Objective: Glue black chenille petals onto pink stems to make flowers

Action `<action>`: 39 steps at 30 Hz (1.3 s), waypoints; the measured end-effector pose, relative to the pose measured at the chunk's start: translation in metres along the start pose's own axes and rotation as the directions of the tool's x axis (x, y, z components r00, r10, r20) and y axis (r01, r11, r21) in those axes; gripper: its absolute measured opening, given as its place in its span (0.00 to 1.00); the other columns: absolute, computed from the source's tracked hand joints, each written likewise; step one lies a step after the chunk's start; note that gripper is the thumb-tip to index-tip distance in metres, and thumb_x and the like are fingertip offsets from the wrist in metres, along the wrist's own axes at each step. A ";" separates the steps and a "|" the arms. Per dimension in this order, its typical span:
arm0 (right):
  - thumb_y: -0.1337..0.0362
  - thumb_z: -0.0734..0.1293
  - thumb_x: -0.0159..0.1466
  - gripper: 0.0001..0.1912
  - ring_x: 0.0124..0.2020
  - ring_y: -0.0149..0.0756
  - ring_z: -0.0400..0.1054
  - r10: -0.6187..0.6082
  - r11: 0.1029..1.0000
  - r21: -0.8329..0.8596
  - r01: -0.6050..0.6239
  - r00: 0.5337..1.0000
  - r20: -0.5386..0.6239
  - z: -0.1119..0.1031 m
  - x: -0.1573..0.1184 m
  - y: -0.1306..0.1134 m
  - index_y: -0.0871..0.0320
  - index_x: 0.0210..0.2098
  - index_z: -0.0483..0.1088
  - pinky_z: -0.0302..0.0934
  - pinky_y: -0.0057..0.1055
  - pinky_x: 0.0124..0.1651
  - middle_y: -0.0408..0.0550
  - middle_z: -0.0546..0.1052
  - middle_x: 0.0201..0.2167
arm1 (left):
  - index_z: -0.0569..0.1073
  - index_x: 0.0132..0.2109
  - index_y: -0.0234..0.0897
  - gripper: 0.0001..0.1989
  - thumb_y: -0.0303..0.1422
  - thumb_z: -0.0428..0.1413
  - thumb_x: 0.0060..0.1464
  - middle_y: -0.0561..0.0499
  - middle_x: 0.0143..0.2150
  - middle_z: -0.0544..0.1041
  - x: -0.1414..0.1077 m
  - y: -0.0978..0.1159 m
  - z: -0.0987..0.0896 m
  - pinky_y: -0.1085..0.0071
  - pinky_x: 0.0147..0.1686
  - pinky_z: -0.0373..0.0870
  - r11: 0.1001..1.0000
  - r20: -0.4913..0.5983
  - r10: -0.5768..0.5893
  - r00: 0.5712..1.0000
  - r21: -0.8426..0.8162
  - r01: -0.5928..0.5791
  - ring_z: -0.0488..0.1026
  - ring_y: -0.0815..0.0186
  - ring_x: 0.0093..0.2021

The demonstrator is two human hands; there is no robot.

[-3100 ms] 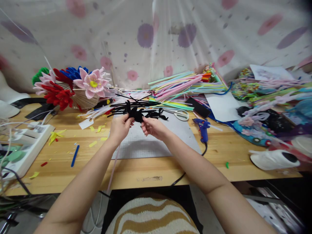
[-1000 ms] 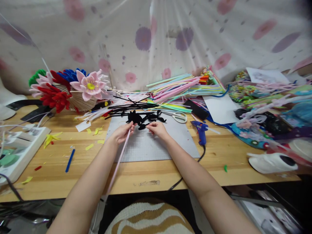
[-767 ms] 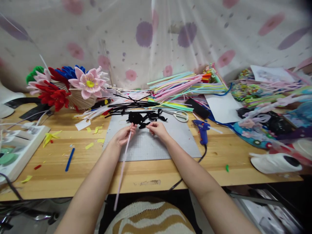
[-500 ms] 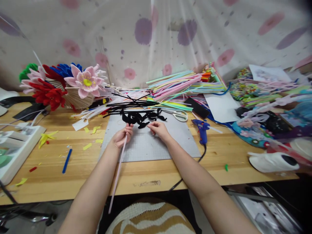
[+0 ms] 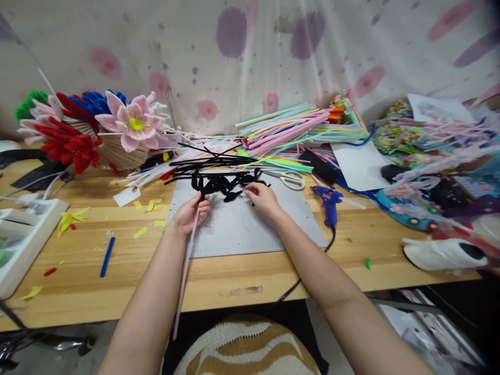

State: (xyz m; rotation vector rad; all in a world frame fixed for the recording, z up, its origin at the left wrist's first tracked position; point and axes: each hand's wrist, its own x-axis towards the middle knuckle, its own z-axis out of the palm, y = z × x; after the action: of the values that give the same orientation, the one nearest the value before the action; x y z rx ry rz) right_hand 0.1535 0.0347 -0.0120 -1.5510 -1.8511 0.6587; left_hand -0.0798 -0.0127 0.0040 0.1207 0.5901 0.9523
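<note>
My left hand [image 5: 191, 214] is closed around a pale pink pipe-cleaner stem [image 5: 183, 294], which hangs down past the table's front edge. Black curled pipe-cleaner pieces [image 5: 197, 182] rise just above its fingertips; whether they are joined to the stem I cannot tell. Several more black leaf-shaped pieces [image 5: 219, 184] lie on the grey cutting mat [image 5: 234, 237] between the hands. To their right is my right hand [image 5: 264, 199], its thumb and fingers drawn together beside the black pieces. What its fingertips hold, if anything, is hidden.
Behind the mat lie black pipe cleaners [image 5: 203, 165], coloured bundles [image 5: 289, 127] and scissors [image 5: 294, 180]. A blue glue gun [image 5: 328, 203] with its cord is at the right. Fluffy flowers [image 5: 135, 125], a white power strip [image 5: 31, 234] and yellow scraps [image 5: 72, 221] are at the left.
My right hand has moved a little to the right and up among the black pieces. My left hand keeps hold of the pink stem. The view has shifted slightly.
</note>
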 end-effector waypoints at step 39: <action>0.52 0.70 0.46 0.18 0.16 0.21 0.60 0.029 0.520 0.775 -0.359 0.914 0.404 0.032 -0.017 -0.024 0.61 0.24 0.66 0.53 0.20 0.17 0.42 0.73 0.19 | 0.69 0.33 0.31 0.09 0.19 0.56 0.41 0.61 0.17 0.52 0.009 -0.032 0.011 0.87 0.08 0.42 0.919 -0.044 0.363 0.931 0.181 -0.350 0.51 0.82 0.14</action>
State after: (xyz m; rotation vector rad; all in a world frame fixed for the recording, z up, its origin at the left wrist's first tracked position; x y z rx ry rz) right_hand 0.1155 0.0143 -0.0186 -0.9860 -1.1855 1.7358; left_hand -0.0466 -0.0226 -0.0015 0.3567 0.7362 1.2641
